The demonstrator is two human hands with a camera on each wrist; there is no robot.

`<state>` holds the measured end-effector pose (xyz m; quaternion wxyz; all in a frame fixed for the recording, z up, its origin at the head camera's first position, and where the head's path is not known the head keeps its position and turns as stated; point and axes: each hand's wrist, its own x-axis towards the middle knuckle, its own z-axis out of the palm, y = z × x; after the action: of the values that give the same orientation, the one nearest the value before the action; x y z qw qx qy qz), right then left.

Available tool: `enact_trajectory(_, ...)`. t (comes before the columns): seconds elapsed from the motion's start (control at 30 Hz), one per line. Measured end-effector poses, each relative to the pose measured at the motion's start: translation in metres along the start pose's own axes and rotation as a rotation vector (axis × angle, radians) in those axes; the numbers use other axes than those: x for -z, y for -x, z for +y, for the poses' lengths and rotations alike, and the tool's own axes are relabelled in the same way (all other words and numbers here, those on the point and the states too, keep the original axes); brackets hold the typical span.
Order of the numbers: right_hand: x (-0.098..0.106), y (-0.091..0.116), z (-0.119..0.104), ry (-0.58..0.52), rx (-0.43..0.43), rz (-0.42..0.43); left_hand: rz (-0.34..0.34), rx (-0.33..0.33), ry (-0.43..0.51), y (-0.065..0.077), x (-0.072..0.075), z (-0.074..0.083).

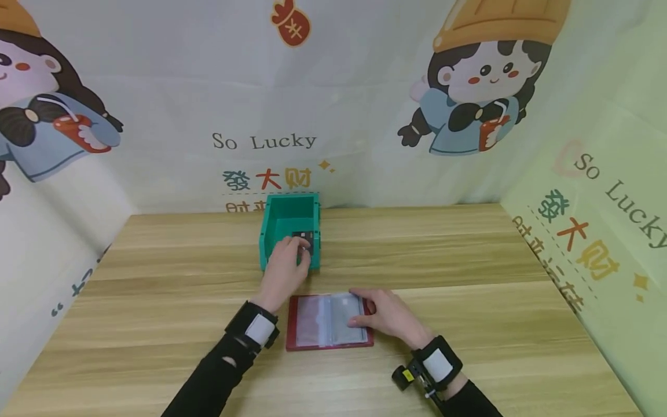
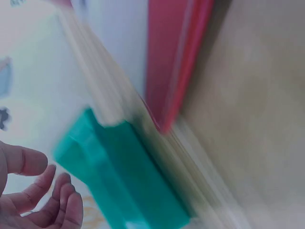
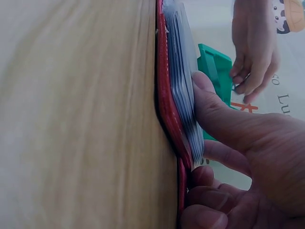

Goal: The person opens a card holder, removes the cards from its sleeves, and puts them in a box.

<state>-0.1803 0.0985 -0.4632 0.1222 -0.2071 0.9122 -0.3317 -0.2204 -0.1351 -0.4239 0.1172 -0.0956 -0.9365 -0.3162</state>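
In the head view a red card holder (image 1: 292, 341) lies spread on the table, its clear plastic sleeves (image 1: 346, 313) facing up. My right hand (image 1: 388, 313) grips its right side. The right wrist view shows the thumb (image 3: 205, 90) on the top sleeve and other fingers curled at the cover's edge. Beyond it stands a green bin (image 1: 264, 231), with my left hand (image 1: 286, 263) over its near end. A dark card (image 1: 304, 235) shows right by the left fingertips, partly covered by them. I cannot tell whether the left fingers pinch it; in the left wrist view they are curled near the thumb.
The wood-grain table (image 1: 443, 249) extends to both sides of the card holder. A printed cloth (image 1: 365, 116) hangs behind the bin and along both sides. Straps with small cameras (image 1: 401, 377) sit on both wrists.
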Motion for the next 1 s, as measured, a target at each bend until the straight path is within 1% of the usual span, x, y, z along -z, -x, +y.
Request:
enact_trajectory(0.07, 0.000, 0.000, 0.000, -0.007, 0.000, 0.002, -0.041, -0.023, 0.044, 0.014, 0.003, 0.006)
enact_trajectory(0.13, 0.000, 0.000, 0.000, -0.015, 0.001, 0.004, -0.112, -0.031, 0.073, 0.026, 0.003, 0.009)
enact_trajectory(0.2, 0.000, 0.000, 0.000, -0.018, 0.006, 0.002, -0.193, -0.023, 0.097, 0.036, 0.002, 0.011)
enact_trajectory(0.3, 0.001, 0.001, 0.000, -0.023, 0.008, 0.000, -0.297, -0.004, 0.131, 0.046, 0.000, 0.010)
enact_trajectory(0.43, 0.001, 0.002, -0.001, -0.046, 0.004, 0.010, -0.383, 0.001, 0.165, 0.052, -0.005, 0.005)
enact_trajectory(0.63, 0.002, 0.004, -0.005, -0.095, -0.013, 0.032, -0.450, 0.014, 0.211, 0.055, -0.010, -0.002)
enact_trajectory(0.77, 0.000, 0.004, -0.006, -0.134, -0.013, 0.090, -0.467, 0.017, 0.236, 0.055, -0.010, -0.004)
enact_trajectory(0.83, -0.003, 0.004, -0.006, -0.165, 0.003, 0.132, -0.466, 0.013, 0.238, 0.055, -0.011, -0.005)
enact_trajectory(0.93, -0.006, 0.002, -0.006, -0.235, 0.050, 0.178, -0.464, 0.014, 0.235, 0.055, -0.012, -0.006)
enact_trajectory(1.0, -0.008, 0.001, -0.006, -0.288, 0.075, 0.184, -0.474, 0.021, 0.238, 0.054, -0.013, -0.007)
